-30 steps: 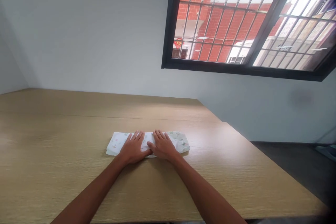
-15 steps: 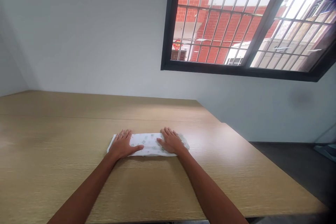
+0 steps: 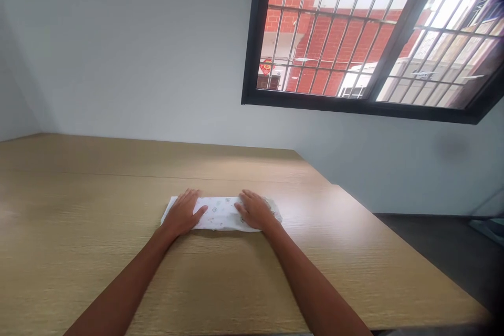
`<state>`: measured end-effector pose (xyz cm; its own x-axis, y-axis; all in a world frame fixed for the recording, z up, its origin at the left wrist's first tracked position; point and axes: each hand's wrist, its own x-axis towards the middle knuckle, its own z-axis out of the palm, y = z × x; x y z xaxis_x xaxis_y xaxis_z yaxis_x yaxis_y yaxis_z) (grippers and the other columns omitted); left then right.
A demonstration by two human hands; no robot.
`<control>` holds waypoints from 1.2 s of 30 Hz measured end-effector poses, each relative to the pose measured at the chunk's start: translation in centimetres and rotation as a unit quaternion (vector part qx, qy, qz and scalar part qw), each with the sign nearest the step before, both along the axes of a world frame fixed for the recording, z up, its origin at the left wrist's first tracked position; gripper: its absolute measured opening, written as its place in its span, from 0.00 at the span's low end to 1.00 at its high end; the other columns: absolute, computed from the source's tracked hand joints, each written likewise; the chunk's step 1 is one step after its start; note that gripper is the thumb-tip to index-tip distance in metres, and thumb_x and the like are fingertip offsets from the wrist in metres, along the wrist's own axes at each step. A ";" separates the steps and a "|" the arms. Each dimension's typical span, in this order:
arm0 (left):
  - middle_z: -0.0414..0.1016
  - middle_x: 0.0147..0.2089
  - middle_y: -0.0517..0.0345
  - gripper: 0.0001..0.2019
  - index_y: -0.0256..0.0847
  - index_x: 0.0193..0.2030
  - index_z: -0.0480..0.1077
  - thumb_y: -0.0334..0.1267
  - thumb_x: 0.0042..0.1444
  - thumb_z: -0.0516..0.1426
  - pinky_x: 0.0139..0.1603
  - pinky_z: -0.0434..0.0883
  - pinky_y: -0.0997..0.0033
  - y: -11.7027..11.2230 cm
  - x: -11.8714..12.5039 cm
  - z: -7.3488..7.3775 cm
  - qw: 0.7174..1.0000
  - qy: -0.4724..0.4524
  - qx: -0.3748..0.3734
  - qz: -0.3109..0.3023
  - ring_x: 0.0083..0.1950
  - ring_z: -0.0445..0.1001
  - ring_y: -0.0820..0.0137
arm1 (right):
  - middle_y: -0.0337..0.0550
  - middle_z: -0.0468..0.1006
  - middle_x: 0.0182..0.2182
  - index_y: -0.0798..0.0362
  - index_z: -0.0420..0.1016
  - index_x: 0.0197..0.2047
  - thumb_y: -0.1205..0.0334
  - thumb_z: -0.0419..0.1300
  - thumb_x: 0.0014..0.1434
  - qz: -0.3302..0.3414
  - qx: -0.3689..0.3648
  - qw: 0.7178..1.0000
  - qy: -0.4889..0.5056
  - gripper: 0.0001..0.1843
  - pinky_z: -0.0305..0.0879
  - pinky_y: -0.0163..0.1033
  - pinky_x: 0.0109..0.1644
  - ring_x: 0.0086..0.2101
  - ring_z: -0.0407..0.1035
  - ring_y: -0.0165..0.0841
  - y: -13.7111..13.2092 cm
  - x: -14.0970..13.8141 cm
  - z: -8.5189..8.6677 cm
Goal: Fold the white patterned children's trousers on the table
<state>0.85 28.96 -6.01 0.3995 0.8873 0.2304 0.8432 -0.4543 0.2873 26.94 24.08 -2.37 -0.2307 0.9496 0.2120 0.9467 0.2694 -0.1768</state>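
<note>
A white folded cloth (image 3: 216, 213) with small printed figures lies as a long flat strip on the wooden table (image 3: 220, 283). My left hand (image 3: 183, 213) rests on its left part, fingers stretched toward the far edge and thumb pointing right. On the right part lies my right hand (image 3: 254, 211), palm down, its thumb held apart from the fingers. A greyish, crumpled-looking end of the strip shows just beyond my right hand. Parts of the cloth are hidden under both palms.
A seam crosses the table beyond the cloth. The table's right edge (image 3: 394, 236) slants toward me, with a dark floor (image 3: 425, 252) past it. A plain wall stands behind, with a barred, dark-framed window (image 3: 307, 98) at the upper right.
Both hands have shifted slightly on the cloth, the left thumb drawing back left and both hands a little farther away. The cloth's near edge sits slightly farther from me.
</note>
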 end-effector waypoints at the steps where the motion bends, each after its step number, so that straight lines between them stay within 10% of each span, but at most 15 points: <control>1: 0.55 0.73 0.43 0.33 0.31 0.70 0.56 0.54 0.66 0.43 0.74 0.50 0.53 -0.4 0.6 0.1 1.000 -0.006 0.006 -0.013 0.75 0.48 0.55 | 0.59 0.65 0.64 0.60 0.68 0.60 0.52 0.45 0.71 0.014 0.002 1.000 0.011 0.25 0.53 0.48 0.67 0.64 0.57 0.44 -0.1 -0.6 -0.1; 11: 0.48 0.75 0.44 0.30 0.28 0.73 0.52 0.38 0.66 0.41 0.74 0.46 0.49 -2.9 4.2 -0.1 0.993 0.069 -0.029 -0.093 0.76 0.46 0.56 | 0.57 0.56 0.70 0.61 0.55 0.71 0.48 0.39 0.73 0.120 -0.043 0.991 0.027 0.33 0.45 0.51 0.72 0.69 0.48 0.43 -0.9 -4.5 -1.4; 22: 0.47 0.75 0.43 0.49 0.36 0.74 0.50 0.73 0.59 0.41 0.73 0.43 0.44 -1.5 1.4 -0.1 0.996 0.057 -0.058 -0.026 0.76 0.42 0.49 | 0.60 0.46 0.72 0.66 0.47 0.73 0.42 0.38 0.70 0.055 -0.098 0.993 -0.025 0.40 0.37 0.54 0.72 0.71 0.40 0.45 -0.7 -1.2 -1.0; 36: 0.45 0.76 0.43 0.51 0.40 0.74 0.53 0.78 0.54 0.42 0.72 0.42 0.43 -0.5 -0.9 0.2 0.991 0.079 -0.077 0.074 0.76 0.41 0.48 | 0.53 0.36 0.74 0.64 0.38 0.75 0.36 0.32 0.67 -0.021 -0.174 0.984 -0.024 0.46 0.31 0.51 0.72 0.72 0.31 0.44 0.3 1.9 -0.7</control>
